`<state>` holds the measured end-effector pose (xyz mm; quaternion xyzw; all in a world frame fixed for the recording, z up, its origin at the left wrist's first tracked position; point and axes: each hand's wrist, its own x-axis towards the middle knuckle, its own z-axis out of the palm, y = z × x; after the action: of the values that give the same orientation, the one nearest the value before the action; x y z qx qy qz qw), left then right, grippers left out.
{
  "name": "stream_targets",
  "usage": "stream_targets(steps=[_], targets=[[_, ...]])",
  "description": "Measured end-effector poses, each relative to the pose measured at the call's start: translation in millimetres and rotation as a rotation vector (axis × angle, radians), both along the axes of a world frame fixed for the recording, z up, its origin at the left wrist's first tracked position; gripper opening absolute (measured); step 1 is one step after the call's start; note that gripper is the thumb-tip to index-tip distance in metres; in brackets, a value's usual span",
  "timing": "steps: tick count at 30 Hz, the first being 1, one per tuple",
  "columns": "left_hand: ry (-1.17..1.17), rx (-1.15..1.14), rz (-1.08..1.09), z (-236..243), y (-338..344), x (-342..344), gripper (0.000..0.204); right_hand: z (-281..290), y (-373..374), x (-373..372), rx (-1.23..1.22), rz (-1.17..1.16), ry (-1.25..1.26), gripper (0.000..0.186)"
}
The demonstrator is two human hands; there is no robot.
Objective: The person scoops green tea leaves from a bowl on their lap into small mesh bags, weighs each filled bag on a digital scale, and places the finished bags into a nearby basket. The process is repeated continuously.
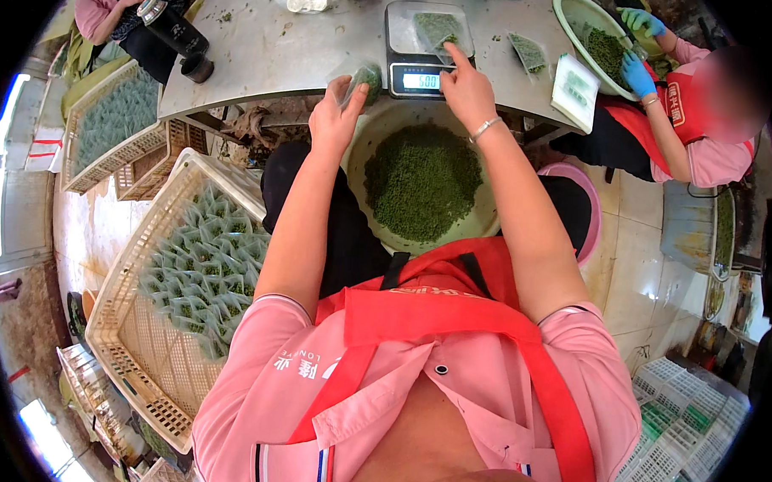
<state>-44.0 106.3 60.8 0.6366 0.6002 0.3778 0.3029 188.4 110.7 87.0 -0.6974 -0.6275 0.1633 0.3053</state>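
Note:
My left hand (337, 118) is closed on a clear plastic bag (365, 80) with small green berries like peppercorns in its bottom. My right hand (468, 93) reaches over the front right of a digital scale (401, 46). Its index finger is stretched out to the lower edge of a second filled bag (437, 30) lying on the scale's pan, and the thumb is apart, beside the lit display. Below both hands, between my knees, a large pale basin (354, 168) holds a heap of loose green berries (424, 183).
Another filled bag (528, 53) and a white tray-like box (575, 92) lie right on the metal table (265, 58). Left stand a black flask (174, 28) and a crate (131, 351) of upright filled bags. A gloved co-worker (675, 107) handles a green basin (572, 26) at right.

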Motion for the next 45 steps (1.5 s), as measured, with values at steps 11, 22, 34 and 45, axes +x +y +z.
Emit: stream_targets(steps=[11,22,34,45], targets=[[-0.102,-0.085,-0.022,5.7,-2.6,0.5,0.062,-16.4,-20.8,10.7,0.108,-0.072,0.476,0.012],[-0.032,-0.119,-0.029,0.0,0.6,-1.3,0.068,-22.7,-137.9,205.2,0.839,-0.809,1.633,0.025],[-0.148,-0.077,-0.011,-0.9,-5.1,-0.6,0.059,-19.9,-91.9,19.2,0.241,-0.055,0.806,0.019],[-0.166,-0.037,0.009,-14.3,4.0,-6.6,0.056,-89.9,-106.5,-18.7,-0.090,0.256,0.163,0.020]])
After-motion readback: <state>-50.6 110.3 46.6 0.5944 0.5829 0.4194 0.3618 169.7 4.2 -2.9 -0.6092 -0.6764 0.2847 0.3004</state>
